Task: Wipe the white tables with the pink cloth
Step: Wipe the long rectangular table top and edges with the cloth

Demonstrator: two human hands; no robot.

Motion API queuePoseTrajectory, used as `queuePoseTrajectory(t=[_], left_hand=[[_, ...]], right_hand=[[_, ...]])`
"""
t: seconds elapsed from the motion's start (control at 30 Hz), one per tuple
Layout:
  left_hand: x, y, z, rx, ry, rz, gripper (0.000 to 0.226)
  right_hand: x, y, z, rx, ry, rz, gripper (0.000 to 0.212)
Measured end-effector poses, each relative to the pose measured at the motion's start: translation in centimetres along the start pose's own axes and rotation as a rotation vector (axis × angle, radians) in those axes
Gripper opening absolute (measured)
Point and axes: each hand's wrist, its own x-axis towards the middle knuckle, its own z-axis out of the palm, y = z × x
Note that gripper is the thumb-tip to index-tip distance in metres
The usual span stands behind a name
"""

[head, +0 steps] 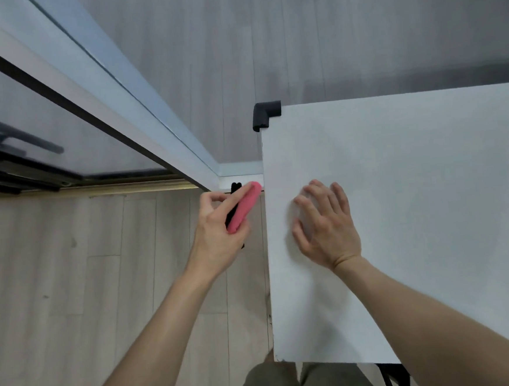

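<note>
Pale wood-plank floor [72, 298] fills the left and near side of my view. The white table [431, 209] takes the right side, its left edge running away from me. A framed glass door [43, 118] stands at the far left.

My right hand [326, 226] lies palm down on the table, just inside the left edge about halfway along it, fingers spread and holding nothing. My left hand [217, 238] is off the table, over the floor just beside that same edge, fingers and thumb curled round the pink cloth [245, 207]. The cloth is bunched into a roll, its far end close to the left edge; contact with the table cannot be confirmed.

A black guard [264, 114] caps the far left corner. A black object [232, 194] sits behind the cloth, mostly hidden and not identifiable.
</note>
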Motion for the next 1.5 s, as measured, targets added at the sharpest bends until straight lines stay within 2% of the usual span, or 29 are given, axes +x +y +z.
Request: queuePoseTrajectory(t=[0.13,0.2,0.3,0.4,0.47,0.53,0.57,0.6,0.7,0.8,0.87,0.97,1.07,1.13,1.23,1.3,1.4,1.43,1.5], left_hand=[[-0.1,2.7,-2.2,-0.064,-0.161,-0.078,0.093],[0.2,3.6,-2.6,-0.037,-0.195,-0.091,0.099],[0.9,5.3,-2.7,0.025,-0.249,-0.069,0.095],[1.7,7.9,-2.2,0.073,-0.376,-0.022,0.088],[2.5,9.5,-1.8,0.124,-0.435,0.025,0.084],[3.0,10.7,-1.7,0.168,-0.472,0.037,0.078],[3.3,11.0,-1.8,0.200,-0.492,0.036,0.073],[3.5,11.2,-1.9,0.247,-0.514,0.037,0.066],[4.0,11.7,-1.9,0.358,-0.542,0.058,0.040],[4.5,13.1,-0.9,0.414,-0.521,0.142,0.022],[5.0,14.2,0.2,0.427,-0.517,0.193,0.020],[6.2,14.7,1.3,0.449,-0.454,0.191,0.035],[7.3,13.9,2.1,0.549,-0.448,0.186,0.076],[8.1,13.0,3.0,0.718,-0.503,0.195,0.105],[10.4,11.9,4.4,0.869,-0.530,0.177,0.132],[11.9,11.4,5.6,0.909,-0.529,0.148,0.141],[12.6,10.4,7.5,0.965,-0.530,0.101,0.146],[12.5,10.0,7.9,0.977,-0.519,0.097,0.146],[12.5,9.3,8.2,0.972,-0.507,0.098,0.146]], right_hand=[[0.2,0.0,-0.9,0.040,-0.105,0.036,0.051],[0.4,-0.7,-2.0,0.178,-0.158,0.104,0.057],[1.2,-2.2,-6.1,0.497,-0.258,0.288,0.076],[2.4,-3.9,-10.2,0.616,-0.429,0.254,0.097],[3.4,-3.9,-11.9,0.612,-0.489,0.228,0.086],[4.3,-3.2,-13.2,0.572,-0.460,0.245,0.047],[4.5,-2.6,-13.8,0.560,-0.440,0.271,0.033],[4.6,-2.1,-14.4,0.558,-0.420,0.296,0.027],[4.5,-0.8,-16.0,0.541,-0.434,0.312,0.025],[4.3,0.0,-16.8,0.509,-0.532,0.349,0.019],[4.5,0.3,-17.0,0.515,-0.564,0.342,0.034],[5.2,1.2,-17.0,0.468,-0.596,0.335,0.024],[6.2,3.8,-16.3,0.303,-0.600,0.392,0.025],[7.3,6.3,-15.4,0.174,-0.557,0.445,0.028],[11.1,9.0,-14.1,0.109,-0.404,0.482,0.013],[14.5,9.6,-13.5,0.105,-0.210,0.420,0.023],[18.3,9.8,-11.4,0.020,0.112,0.183,0.043],[19.0,10.0,-10.2,-0.013,0.150,0.108,0.046],[19.0,10.3,-7.5,-0.042,0.078,0.056,0.049]])
